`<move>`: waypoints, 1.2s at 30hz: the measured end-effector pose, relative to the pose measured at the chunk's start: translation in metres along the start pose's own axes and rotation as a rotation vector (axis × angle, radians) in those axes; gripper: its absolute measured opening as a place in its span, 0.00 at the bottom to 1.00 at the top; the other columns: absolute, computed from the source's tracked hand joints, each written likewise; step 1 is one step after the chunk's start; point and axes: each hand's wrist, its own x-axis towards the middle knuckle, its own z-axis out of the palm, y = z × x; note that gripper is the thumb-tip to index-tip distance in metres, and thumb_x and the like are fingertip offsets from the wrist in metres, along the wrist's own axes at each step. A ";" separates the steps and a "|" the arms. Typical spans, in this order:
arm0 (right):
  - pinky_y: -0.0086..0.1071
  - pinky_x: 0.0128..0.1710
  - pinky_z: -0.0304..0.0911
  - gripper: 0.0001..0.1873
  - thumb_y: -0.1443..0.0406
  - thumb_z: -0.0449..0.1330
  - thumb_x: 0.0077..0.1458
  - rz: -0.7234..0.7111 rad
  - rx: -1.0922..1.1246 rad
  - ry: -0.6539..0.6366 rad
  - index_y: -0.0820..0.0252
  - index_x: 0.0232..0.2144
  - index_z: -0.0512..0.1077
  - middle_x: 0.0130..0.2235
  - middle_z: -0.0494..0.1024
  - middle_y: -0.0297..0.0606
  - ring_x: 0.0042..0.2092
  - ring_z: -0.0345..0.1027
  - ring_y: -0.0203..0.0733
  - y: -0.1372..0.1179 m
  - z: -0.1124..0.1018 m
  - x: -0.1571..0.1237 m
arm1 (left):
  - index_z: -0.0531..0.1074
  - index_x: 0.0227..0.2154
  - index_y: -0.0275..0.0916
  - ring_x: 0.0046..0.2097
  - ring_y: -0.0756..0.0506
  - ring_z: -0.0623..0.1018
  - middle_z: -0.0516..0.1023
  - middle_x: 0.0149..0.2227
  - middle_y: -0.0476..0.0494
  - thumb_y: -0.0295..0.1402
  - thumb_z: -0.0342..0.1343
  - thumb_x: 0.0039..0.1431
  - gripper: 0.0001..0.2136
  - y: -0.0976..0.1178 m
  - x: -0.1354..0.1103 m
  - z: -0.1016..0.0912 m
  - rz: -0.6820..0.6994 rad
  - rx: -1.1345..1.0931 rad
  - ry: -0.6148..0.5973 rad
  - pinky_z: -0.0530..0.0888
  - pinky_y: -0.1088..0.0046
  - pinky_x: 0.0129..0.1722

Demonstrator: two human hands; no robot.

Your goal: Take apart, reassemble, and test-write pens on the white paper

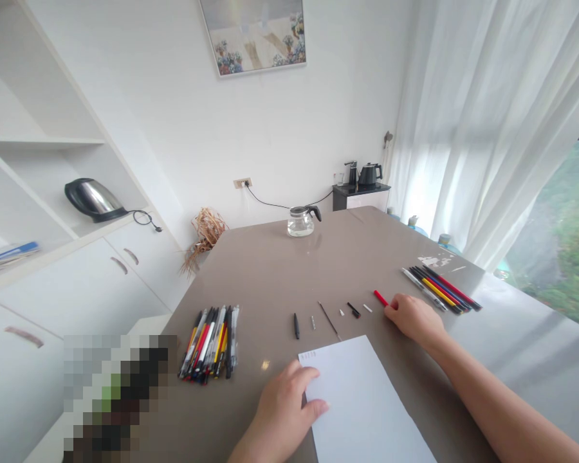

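Though half-open, left hand [285, 400] touches paper [361, 405]

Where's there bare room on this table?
Between the round clear glass pot with black handle and the row of small black and white pen parts; also between that row and the multicoloured pen bundle at left. It's crowded around the right hand.

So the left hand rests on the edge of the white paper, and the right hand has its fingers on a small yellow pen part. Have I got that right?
Not quite: the head view shows that the small pen part under the right hand's fingers is red, not yellow. The left hand does rest on the edge of the white paper.
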 end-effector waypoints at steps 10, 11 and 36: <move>0.26 0.21 0.52 0.13 0.58 0.45 0.51 -0.247 0.432 0.108 0.59 0.27 0.64 0.21 0.66 0.33 0.22 0.57 0.34 -0.036 -0.020 -0.034 | 0.69 0.39 0.44 0.33 0.47 0.70 0.71 0.33 0.47 0.35 0.52 0.48 0.13 0.000 0.001 0.000 0.062 -0.084 0.080 0.65 0.73 0.34; 0.25 0.21 0.52 0.14 0.58 0.44 0.52 -0.310 0.482 0.077 0.59 0.27 0.64 0.21 0.65 0.32 0.22 0.55 0.33 -0.045 -0.023 -0.046 | 0.69 0.39 0.43 0.33 0.47 0.70 0.71 0.32 0.47 0.35 0.51 0.50 0.12 0.001 0.001 0.000 0.077 -0.117 0.111 0.65 0.74 0.34; 0.26 0.25 0.53 0.15 0.60 0.44 0.54 -0.520 0.455 0.096 0.60 0.26 0.67 0.22 0.68 0.34 0.24 0.59 0.34 -0.069 -0.001 -0.070 | 0.63 0.29 0.36 0.29 0.50 0.70 0.68 0.25 0.48 0.37 0.43 0.57 0.09 0.007 0.000 -0.002 0.060 -0.722 0.224 0.67 0.76 0.30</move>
